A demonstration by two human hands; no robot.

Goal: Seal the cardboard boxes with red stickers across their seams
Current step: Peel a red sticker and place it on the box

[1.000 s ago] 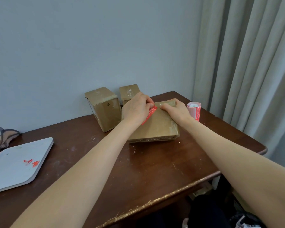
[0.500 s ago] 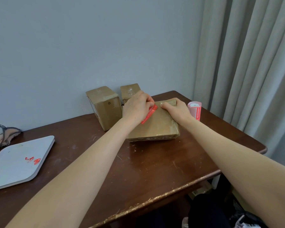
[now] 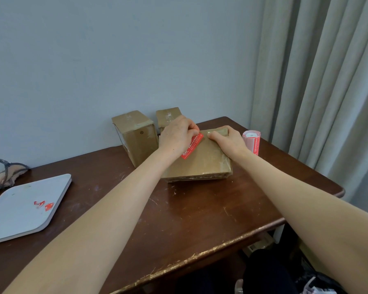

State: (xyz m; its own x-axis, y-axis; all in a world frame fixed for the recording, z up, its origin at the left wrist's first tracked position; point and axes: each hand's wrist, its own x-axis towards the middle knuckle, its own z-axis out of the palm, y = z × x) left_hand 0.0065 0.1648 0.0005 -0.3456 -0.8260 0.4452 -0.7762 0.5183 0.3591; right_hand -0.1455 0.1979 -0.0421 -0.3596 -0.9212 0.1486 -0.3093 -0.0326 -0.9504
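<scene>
Table (image 3: 200,219): left hand (image 3: 175,136) pinches sticker (image 3: 191,146) on box (image 3: 204,164).

Head camera looks forward and down across table (image 3: 200,219).

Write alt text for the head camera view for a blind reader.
A person's left hand pinches a red sticker over a flat cardboard box on a brown table, while the right hand holds the box's far edge. Two taller boxes stand behind; a sticker roll stands right.
</scene>
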